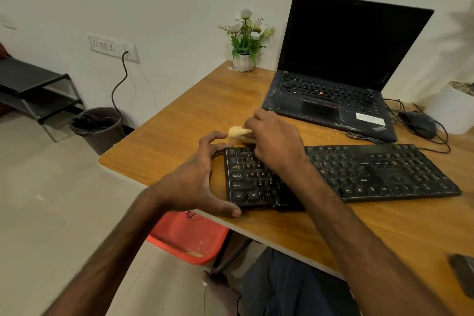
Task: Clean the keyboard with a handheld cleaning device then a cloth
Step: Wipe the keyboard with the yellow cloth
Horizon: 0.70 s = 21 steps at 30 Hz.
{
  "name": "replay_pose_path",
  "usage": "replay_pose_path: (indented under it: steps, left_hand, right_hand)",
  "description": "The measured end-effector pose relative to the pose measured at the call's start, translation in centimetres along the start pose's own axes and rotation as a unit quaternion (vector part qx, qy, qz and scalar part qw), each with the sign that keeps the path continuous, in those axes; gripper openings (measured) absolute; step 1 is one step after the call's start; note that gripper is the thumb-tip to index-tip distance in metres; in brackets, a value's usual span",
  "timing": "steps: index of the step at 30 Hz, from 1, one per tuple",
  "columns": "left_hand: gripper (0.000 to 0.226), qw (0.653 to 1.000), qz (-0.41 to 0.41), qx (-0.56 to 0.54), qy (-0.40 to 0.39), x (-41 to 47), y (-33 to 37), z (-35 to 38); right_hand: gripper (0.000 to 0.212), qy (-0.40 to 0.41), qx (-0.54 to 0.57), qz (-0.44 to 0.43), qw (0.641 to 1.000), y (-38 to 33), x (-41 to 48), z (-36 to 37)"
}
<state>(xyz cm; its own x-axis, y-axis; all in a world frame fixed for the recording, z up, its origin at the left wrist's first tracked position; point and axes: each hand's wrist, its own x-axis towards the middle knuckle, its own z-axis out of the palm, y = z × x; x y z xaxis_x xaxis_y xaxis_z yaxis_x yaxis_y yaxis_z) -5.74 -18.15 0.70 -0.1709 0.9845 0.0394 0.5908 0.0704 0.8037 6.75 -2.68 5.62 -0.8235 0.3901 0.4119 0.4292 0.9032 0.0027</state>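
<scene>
Keyboard (359,174) on desk (179,120): L hand (195,179) clamps its end, thumb front, fingers back; R hand (274,138) fingers pinch cloth (238,131) by top keys.

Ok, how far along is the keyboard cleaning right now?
Seemingly at the cloth stage: no cleaning device is in hand. The right hand pinches a pale yellow cloth at the back-left corner of the keyboard while the left hand grips its left end. Whitish dust shows on the right-side keys, so most wiping is left.
</scene>
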Motion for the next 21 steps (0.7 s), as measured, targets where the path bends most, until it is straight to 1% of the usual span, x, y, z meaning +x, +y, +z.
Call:
replay_pose_path:
  steps: [1, 2, 4, 5, 6, 8, 10, 11, 13, 14, 15, 18, 20, 21]
  left_hand:
    - [0.138, 1.000, 0.000, 0.000, 0.000, 0.0, -0.1, 0.0]
    - [0.137, 1.000, -0.001, -0.001, 0.001, 0.0, -0.1, -0.1]
    - [0.134, 1.000, -0.002, 0.000, -0.002, 0.0, -0.2, 0.0]
    - [0.134, 1.000, -0.002, 0.001, -0.001, 0.0, -0.2, 0.0]
    - [0.134, 1.000, -0.002, 0.001, 0.000, 0.0, -0.2, 0.0]
    - [0.134, 1.000, -0.001, 0.006, 0.001, 0.1, 0.0, 0.0]
    - [0.135, 1.000, -0.004, 0.011, 0.000, 0.0, 0.0, 0.0]
    - [0.136, 1.000, -0.006, 0.012, -0.001, -0.1, 0.0, -0.1]
    - [0.136, 1.000, -0.006, 0.016, -0.004, -0.1, 0.2, -0.1]
    - [0.136, 1.000, -0.005, 0.018, -0.002, -0.1, 0.2, -0.1]
    - [0.136, 1.000, -0.004, 0.017, 0.000, -0.1, 0.1, -0.2]
    - [0.140, 1.000, 0.006, 0.005, -0.007, 0.1, 0.1, 0.0]
    - [0.142, 1.000, 0.005, -0.014, -0.021, 0.4, 0.4, 0.3]
    - [0.142, 1.000, 0.005, -0.014, -0.025, 0.5, 0.6, 0.6]
  right_hand:
    - [0.030, 0.018, 0.027, 0.003, 0.999, 0.0, -0.3, -0.2]
    - [0.029, 0.017, 0.049, -0.014, 0.999, -0.1, -0.6, -0.3]
    - [0.028, -0.032, 0.065, -0.067, 0.995, -0.7, -1.5, -0.7]
    - [0.027, -0.053, 0.065, -0.080, 0.993, -0.8, -1.7, -0.5]
    - [0.028, -0.056, 0.060, -0.079, 0.994, -0.7, -1.6, -0.2]
    - [0.029, -0.043, 0.029, -0.048, 0.998, 0.0, -0.8, 0.3]
    - [0.030, -0.048, -0.012, -0.024, 0.998, 0.7, 0.1, 0.8]
    - [0.030, -0.044, -0.013, -0.004, 0.999, 1.1, 0.2, 0.8]
    - [0.029, 0.005, 0.007, 0.046, 0.999, 2.2, 0.1, 0.3]
    - [0.030, 0.029, 0.023, 0.052, 0.998, 2.6, -0.4, -0.2]
    - [0.031, 0.035, 0.041, 0.039, 0.998, 2.7, -1.1, -0.6]
    - [0.039, -0.050, 0.063, -0.048, 0.996, 1.2, -3.3, -1.5]
    - [0.041, -0.059, 0.051, -0.081, 0.994, 0.3, -4.1, -1.0]
    - [0.041, -0.057, 0.053, -0.077, 0.994, 0.2, -4.1, -0.9]
